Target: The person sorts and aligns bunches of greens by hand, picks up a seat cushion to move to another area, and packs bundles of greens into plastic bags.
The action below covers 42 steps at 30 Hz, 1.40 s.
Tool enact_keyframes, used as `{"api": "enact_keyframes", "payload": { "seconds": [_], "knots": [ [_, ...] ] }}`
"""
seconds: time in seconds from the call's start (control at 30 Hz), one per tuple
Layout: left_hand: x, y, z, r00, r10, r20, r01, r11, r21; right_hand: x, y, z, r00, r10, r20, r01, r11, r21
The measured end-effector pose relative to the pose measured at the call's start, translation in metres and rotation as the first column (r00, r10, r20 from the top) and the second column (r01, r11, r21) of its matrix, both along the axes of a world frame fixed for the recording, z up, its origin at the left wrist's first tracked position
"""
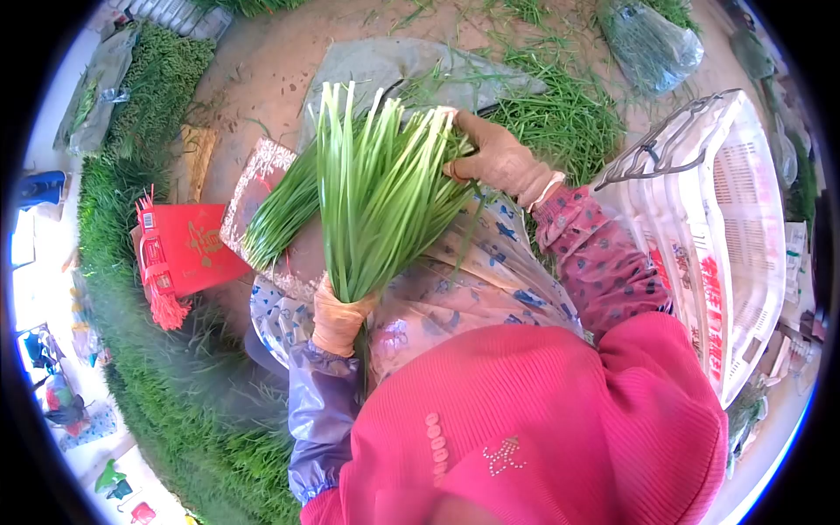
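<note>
Green stalk bundle above the lap | left hand closed around its narrow lower part, presumably for support | right hand beside the fanned pale ends, thumb and fingers parted, apparently steadying; grip unclear

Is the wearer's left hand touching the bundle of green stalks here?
Touching. The head view shows the gloved left hand wrapped around the narrow, gathered part of the bundle of green stalks.
</note>
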<state>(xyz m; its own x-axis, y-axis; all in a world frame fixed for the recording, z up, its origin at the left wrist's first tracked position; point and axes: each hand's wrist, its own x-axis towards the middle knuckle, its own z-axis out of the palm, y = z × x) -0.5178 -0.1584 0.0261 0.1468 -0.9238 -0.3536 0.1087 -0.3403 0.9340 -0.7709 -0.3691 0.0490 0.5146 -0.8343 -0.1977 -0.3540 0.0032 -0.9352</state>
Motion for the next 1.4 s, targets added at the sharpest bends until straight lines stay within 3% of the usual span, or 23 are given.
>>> {"api": "enact_keyframes", "payload": {
  "seconds": [0.1, 0.17, 0.23, 0.3, 0.33, 0.37, 0.43, 0.5, 0.53, 0.6, 0.67, 0.77, 0.8, 0.87, 0.9, 0.97, 1.07, 1.1, 1.2, 1.27, 1.33, 1.37, 1.4],
  "knots": [
    [-0.02, -0.011, 0.01, 0.997, 0.063, 0.051, -0.055, 0.988, -0.147, 0.005, 0.006, 0.005, 0.969, -0.161, 0.187, 0.17, 0.985, -0.035],
    [-0.014, -0.014, 0.009, 0.976, -0.037, 0.213, 0.078, 0.98, -0.183, 0.005, 0.013, 0.021, 0.976, -0.165, 0.141, 0.194, 0.956, -0.221],
    [-0.002, -0.018, 0.005, 0.92, -0.128, 0.37, 0.213, 0.957, -0.198, 0.001, 0.015, 0.033, 0.995, -0.097, 0.017, 0.086, 0.777, -0.624],
    [0.01, -0.021, -0.01, 0.223, -0.329, 0.917, 0.712, 0.698, 0.077, 0.003, 0.017, 0.045, 0.986, -0.136, -0.094, 0.037, 0.733, -0.679],
    [0.008, -0.019, -0.019, 0.562, -0.294, 0.773, 0.605, 0.783, -0.142, 0.006, 0.014, 0.044, 0.938, -0.22, -0.27, -0.014, 0.75, -0.661],
    [0.01, -0.013, -0.021, 0.564, -0.298, 0.77, 0.609, 0.78, -0.145, 0.007, 0.009, 0.041, 0.851, -0.295, -0.436, -0.057, 0.771, -0.634],
    [0.004, -0.013, 0.002, 0.7, -0.35, 0.623, 0.543, 0.827, -0.146, -0.001, -0.008, 0.017, 0.871, -0.409, -0.272, 0.048, 0.621, -0.782],
    [0.011, -0.007, 0.003, 0.781, -0.42, 0.461, 0.504, 0.861, -0.07, -0.014, -0.029, 0.004, 0.917, -0.4, 0.011, 0.284, 0.633, -0.72],
    [0.013, -0.004, 0.008, 0.815, -0.444, 0.372, 0.487, 0.873, -0.025, -0.02, -0.038, 0.008, 0.915, -0.391, 0.104, 0.4, 0.837, -0.373],
    [0.015, -0.003, 0.027, 0.903, -0.424, 0.067, 0.417, 0.904, 0.093, -0.037, -0.047, 0.036, 0.912, -0.41, 0.019, 0.402, 0.883, -0.243],
    [0.018, -0.002, 0.031, 0.919, -0.385, -0.09, 0.395, 0.904, 0.163, -0.063, -0.071, 0.045, 0.87, -0.403, 0.284, 0.476, 0.835, -0.275],
    [0.022, 0.0, 0.035, 0.899, -0.361, -0.247, 0.407, 0.898, 0.165, -0.103, -0.117, 0.036, 0.759, -0.56, 0.331, 0.651, 0.657, -0.382],
    [0.027, 0.0, 0.028, 0.876, -0.454, -0.163, 0.477, 0.866, 0.153, -0.099, -0.113, 0.047, 0.757, -0.56, 0.338, 0.654, 0.652, -0.385],
    [0.029, -0.001, 0.025, 0.868, -0.459, -0.19, 0.484, 0.867, 0.119, -0.08, -0.094, 0.078, 0.957, -0.253, -0.143, 0.186, 0.91, -0.371],
    [0.03, -0.002, 0.022, 0.858, -0.462, -0.224, 0.491, 0.866, 0.093, -0.067, -0.086, 0.077, 0.998, -0.048, -0.034, 0.035, 0.949, -0.314],
    [0.033, -0.006, 0.015, 0.821, -0.508, -0.262, 0.55, 0.825, 0.125, -0.04, -0.078, 0.055, 0.955, 0.292, 0.047, -0.261, 0.909, -0.325],
    [0.032, -0.009, 0.021, 0.832, -0.52, -0.193, 0.549, 0.821, 0.155, 0.007, -0.06, 0.059, 0.786, 0.569, -0.241, -0.605, 0.789, -0.109],
    [0.033, -0.006, 0.022, 0.835, -0.523, -0.171, 0.548, 0.817, 0.178, 0.017, -0.054, 0.053, 0.822, 0.483, -0.301, -0.559, 0.787, -0.262],
    [0.047, 0.004, 0.014, 0.803, -0.594, -0.049, 0.593, 0.787, 0.172, 0.024, -0.056, 0.058, 0.918, 0.248, -0.309, -0.302, 0.943, -0.138],
    [0.058, 0.015, -0.006, 0.731, -0.677, 0.082, 0.651, 0.729, 0.212, 0.007, -0.08, 0.048, 0.931, -0.206, -0.301, 0.022, 0.855, -0.518],
    [0.057, 0.017, 0.005, 0.815, -0.576, -0.058, 0.573, 0.788, 0.226, -0.021, -0.109, 0.04, 0.971, -0.234, -0.057, 0.132, 0.716, -0.685],
    [0.057, 0.019, 0.009, 0.867, -0.458, -0.199, 0.497, 0.83, 0.254, -0.031, -0.116, 0.047, 0.972, -0.229, -0.054, 0.131, 0.715, -0.687],
    [0.062, 0.022, 0.002, 0.865, -0.426, -0.266, 0.495, 0.814, 0.303, -0.04, -0.121, 0.061, 0.955, -0.283, 0.088, 0.295, 0.878, -0.376]
  ]
}}
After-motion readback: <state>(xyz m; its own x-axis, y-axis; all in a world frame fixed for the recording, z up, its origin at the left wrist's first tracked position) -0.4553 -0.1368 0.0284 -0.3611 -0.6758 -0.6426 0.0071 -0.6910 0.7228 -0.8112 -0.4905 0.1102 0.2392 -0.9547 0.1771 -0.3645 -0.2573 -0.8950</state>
